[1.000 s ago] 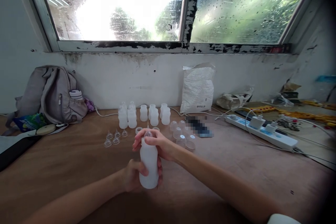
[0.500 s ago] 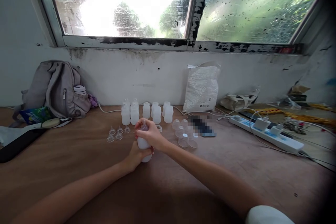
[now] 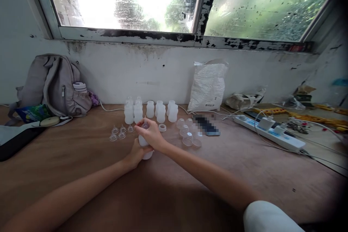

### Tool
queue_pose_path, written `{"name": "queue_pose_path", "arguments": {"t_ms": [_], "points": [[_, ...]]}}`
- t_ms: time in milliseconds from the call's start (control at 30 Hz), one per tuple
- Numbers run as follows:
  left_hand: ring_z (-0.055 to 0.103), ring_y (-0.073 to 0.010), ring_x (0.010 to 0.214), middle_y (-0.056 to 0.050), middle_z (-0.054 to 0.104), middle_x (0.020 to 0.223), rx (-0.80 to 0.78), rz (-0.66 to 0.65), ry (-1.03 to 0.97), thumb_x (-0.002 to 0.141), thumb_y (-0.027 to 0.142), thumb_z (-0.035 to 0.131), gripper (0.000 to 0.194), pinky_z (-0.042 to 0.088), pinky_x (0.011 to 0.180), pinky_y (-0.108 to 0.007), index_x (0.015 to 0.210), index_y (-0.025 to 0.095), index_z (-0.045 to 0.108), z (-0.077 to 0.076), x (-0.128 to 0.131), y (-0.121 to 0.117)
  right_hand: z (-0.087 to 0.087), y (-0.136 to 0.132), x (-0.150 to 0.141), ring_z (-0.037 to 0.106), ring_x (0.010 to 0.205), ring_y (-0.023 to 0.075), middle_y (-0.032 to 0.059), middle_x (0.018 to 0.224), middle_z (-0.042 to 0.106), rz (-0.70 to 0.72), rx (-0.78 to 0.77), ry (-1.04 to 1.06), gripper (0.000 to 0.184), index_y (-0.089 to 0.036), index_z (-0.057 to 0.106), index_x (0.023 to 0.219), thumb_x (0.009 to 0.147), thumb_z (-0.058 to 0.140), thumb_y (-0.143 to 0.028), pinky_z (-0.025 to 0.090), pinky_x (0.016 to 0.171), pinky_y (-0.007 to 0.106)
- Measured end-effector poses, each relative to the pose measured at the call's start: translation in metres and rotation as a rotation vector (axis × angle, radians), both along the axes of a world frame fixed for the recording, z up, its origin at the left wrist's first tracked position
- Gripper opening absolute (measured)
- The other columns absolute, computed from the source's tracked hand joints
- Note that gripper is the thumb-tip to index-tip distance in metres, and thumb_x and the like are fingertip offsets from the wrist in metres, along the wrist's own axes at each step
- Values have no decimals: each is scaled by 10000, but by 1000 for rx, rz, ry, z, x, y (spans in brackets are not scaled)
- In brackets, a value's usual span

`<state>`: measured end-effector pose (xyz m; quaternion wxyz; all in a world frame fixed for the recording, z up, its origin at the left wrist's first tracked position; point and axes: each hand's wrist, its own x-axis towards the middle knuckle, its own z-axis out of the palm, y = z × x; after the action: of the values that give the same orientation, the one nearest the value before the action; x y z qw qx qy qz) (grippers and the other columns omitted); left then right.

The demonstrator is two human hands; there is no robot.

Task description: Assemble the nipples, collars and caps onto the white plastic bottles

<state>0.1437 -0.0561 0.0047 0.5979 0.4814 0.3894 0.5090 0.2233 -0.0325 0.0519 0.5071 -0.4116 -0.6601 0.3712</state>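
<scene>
1. Left hand [image 3: 134, 154] has its fingers wrapped around the body of a frosty white bottle [image 3: 147, 155], which is held over the near part of the desk [image 3: 174, 185], just in front of the loose bits. Can't tell if its base touches the wood.
2. Right hand [image 3: 152, 135] is up at the bottle's neck, thumb and fingers pinched in around a see-through teat [image 3: 145, 125]. Fingers hide the join, so no clue how snugly it's seated.
3. Done-looking stuff: behind those hands, to the left, there's a tight bunch of bottles with clear tops [image 3: 129, 115]. They overlap, so an exact count would be a guess.
4. Bare-looking stuff: right beside that bunch, five open-necked bottles [image 3: 161, 114] stand upright near the wall, nothing on top.
5. Five loose teats [image 3: 121, 136] sit tips up on the desk, left of the hands, and a white ring [image 3: 162, 127] lies right of them. Clear caps [image 3: 187, 141] are clustered further right, beside a phone [image 3: 213, 132].
6. So, judging by the layout, it's partway along: some bottles topped, one in hand, five bare.
</scene>
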Motion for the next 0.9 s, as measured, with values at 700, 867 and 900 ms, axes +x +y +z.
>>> {"name": "queue_pose_path", "arguments": {"t_ms": [700,867,900], "points": [[555,-166,621,-18,605,649,198,-79,182,515,105,666,229,445,558,-238,719,148,570,-8,2,-16,-2,-35,28,494,649,124,-11,694,521,134,103,-68,69,-194,509,715,701,547,-250,393,600,240],[532,-140,597,-11,592,633,170,-99,209,582,194,666,149,410,553,-229,692,146,577,-4,5,-9,13,-23,68,502,785,199,57,816,577,127,353,-640,166,-228,539,842,768,510,-374,383,703,310],[527,-134,582,-9,588,622,152,-111,199,593,212,664,157,403,546,-229,706,145,578,-3,5,-10,15,-21,81,498,847,213,72,883,578,117,403,-755,205,-223,548,886,774,504,-390,368,748,322]]}}
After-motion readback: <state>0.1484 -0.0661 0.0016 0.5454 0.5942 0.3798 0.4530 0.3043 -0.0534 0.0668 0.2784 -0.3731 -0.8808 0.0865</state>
